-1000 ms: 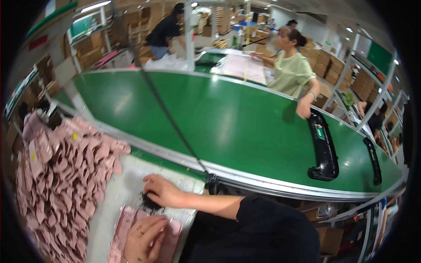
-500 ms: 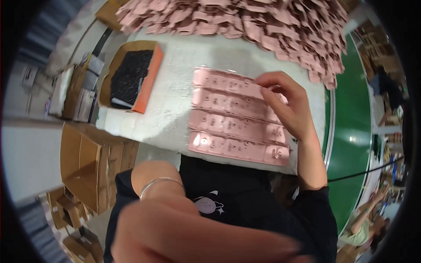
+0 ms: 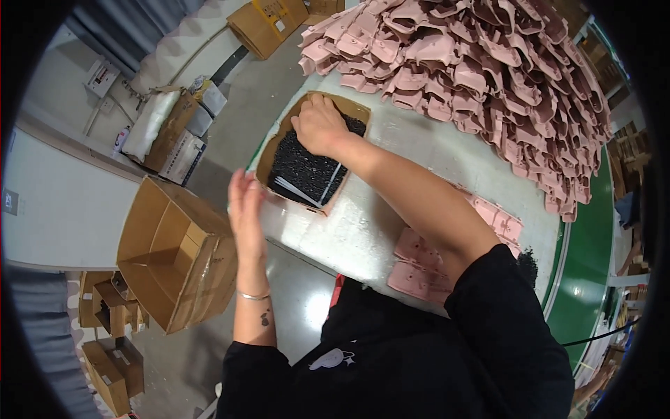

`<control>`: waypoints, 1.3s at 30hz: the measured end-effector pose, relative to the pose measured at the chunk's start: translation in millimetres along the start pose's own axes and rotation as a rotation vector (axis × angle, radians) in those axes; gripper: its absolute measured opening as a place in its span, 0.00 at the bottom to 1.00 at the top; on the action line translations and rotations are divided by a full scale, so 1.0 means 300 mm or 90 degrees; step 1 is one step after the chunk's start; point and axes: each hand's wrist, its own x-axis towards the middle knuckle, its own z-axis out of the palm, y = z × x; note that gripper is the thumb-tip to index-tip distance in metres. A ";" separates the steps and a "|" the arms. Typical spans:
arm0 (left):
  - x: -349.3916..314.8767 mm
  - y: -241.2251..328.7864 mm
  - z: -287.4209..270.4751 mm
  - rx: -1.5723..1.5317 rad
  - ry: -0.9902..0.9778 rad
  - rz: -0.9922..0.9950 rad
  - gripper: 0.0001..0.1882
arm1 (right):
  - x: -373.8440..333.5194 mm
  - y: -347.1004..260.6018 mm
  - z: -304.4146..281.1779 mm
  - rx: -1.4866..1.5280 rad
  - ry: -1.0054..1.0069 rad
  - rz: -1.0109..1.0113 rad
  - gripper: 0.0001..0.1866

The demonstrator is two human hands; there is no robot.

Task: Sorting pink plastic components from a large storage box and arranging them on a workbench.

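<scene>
A shallow cardboard box [image 3: 359,110] full of small black pieces [image 3: 301,167] sits at the left end of the white tabletop. My right hand [image 3: 321,127] reaches into its far part, fingers bent downward; whatever they hold is hidden. Beside the box's near left corner is my left hand [image 3: 246,202], its fingers stretched out and slightly blurred, holding nothing visible. Pink moulded panels [image 3: 417,279] lie in rows near the table's front edge, partly covered by my right arm. At their right end is a small heap of black pieces [image 3: 527,267].
A large heap of pink moulded parts [image 3: 460,77] covers the far right of the white table [image 3: 363,237]. An open carton [image 3: 178,255] stands on the floor at left, with smaller boxes [image 3: 115,370] nearby. A green surface [image 3: 583,279] runs along the right.
My right hand has gone from the pink panels to the box at left. My left hand has moved from close to the camera to beside the box. The view has shifted left.
</scene>
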 end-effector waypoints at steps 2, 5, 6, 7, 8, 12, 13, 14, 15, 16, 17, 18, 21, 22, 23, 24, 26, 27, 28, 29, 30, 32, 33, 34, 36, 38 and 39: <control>0.028 -0.044 0.028 0.008 -0.117 0.021 0.20 | 0.002 -0.027 0.026 -0.021 0.008 0.036 0.21; 0.047 -0.105 0.090 0.063 -0.014 0.108 0.20 | -0.006 -0.023 0.027 0.047 0.023 0.051 0.22; 0.050 -0.113 0.110 0.049 0.012 0.139 0.21 | -0.007 -0.032 0.031 0.062 0.016 0.075 0.23; 0.053 -0.116 0.133 0.021 0.041 0.161 0.22 | -0.004 -0.043 0.033 0.132 -0.020 0.118 0.23; 0.052 -0.112 0.151 0.019 0.032 0.161 0.22 | -0.019 -0.051 0.038 0.154 -0.027 0.127 0.21; 0.043 -0.092 0.173 0.082 0.049 0.205 0.23 | -0.043 -0.060 0.027 0.176 0.044 0.076 0.18; 0.035 -0.085 0.174 0.111 0.043 0.219 0.24 | -0.048 -0.058 0.022 0.196 0.039 0.070 0.17; 0.026 -0.076 0.173 0.140 0.035 0.231 0.24 | -0.057 -0.062 0.014 0.217 0.034 0.066 0.16; 0.020 -0.070 0.172 0.142 0.033 0.229 0.24 | -0.059 -0.063 0.023 0.214 0.081 0.046 0.15; 0.016 -0.065 0.171 0.122 0.020 0.228 0.25 | -0.063 -0.059 0.021 0.215 0.080 0.049 0.15; 0.018 -0.065 0.172 0.101 0.007 0.229 0.25 | -0.064 -0.052 0.007 0.222 0.077 0.064 0.16; 0.022 -0.068 0.167 0.101 0.005 0.229 0.25 | -0.062 -0.044 -0.002 0.229 0.074 0.078 0.16; 0.036 -0.070 0.128 0.075 -0.009 0.153 0.25 | -0.008 0.000 -0.001 0.365 0.127 0.051 0.19; 0.031 -0.065 0.121 0.076 -0.009 0.155 0.25 | -0.003 0.009 0.003 0.367 0.128 0.050 0.19; 0.027 -0.065 0.115 0.062 -0.017 0.136 0.25 | -0.003 0.007 -0.017 0.533 0.017 0.158 0.18; 0.026 -0.063 0.108 0.047 -0.026 0.118 0.25 | -0.003 0.005 -0.035 0.696 -0.097 0.266 0.18; 0.038 -0.072 0.101 0.076 -0.025 0.101 0.25 | -0.008 0.023 -0.052 0.817 -0.118 0.287 0.15; 0.043 -0.081 0.100 0.065 -0.035 0.104 0.26 | -0.001 0.044 -0.056 0.918 -0.133 0.331 0.14; 0.049 -0.087 0.087 0.053 -0.049 0.107 0.27 | 0.011 0.061 -0.062 1.022 -0.141 0.372 0.12; 0.049 -0.092 0.095 0.110 -0.044 0.114 0.27 | 0.012 0.093 -0.059 1.088 -0.151 0.388 0.11; 0.053 -0.088 0.095 0.166 -0.044 0.125 0.28 | 0.028 0.106 -0.039 1.158 -0.153 0.398 0.09; 0.006 -0.021 0.165 0.065 -0.065 0.002 0.26 | 0.098 0.194 0.085 1.496 -0.368 0.329 0.07; 0.018 -0.063 0.175 0.067 -0.072 0.030 0.27 | 0.120 0.220 0.108 1.464 -0.306 0.330 0.06; 0.055 -0.103 0.104 0.072 -0.042 0.060 0.28 | 0.125 0.150 0.104 1.408 -0.230 0.336 0.06; 0.071 -0.114 0.032 0.094 -0.067 0.092 0.27 | 0.130 0.074 0.064 1.386 -0.175 0.397 0.09; 0.074 -0.123 0.040 0.067 -0.005 0.057 0.26 | 0.072 0.067 -0.014 1.418 -0.069 0.408 0.09; 0.047 -0.091 0.082 0.060 -0.007 0.041 0.26 | 0.032 0.089 -0.071 1.444 -0.022 0.390 0.08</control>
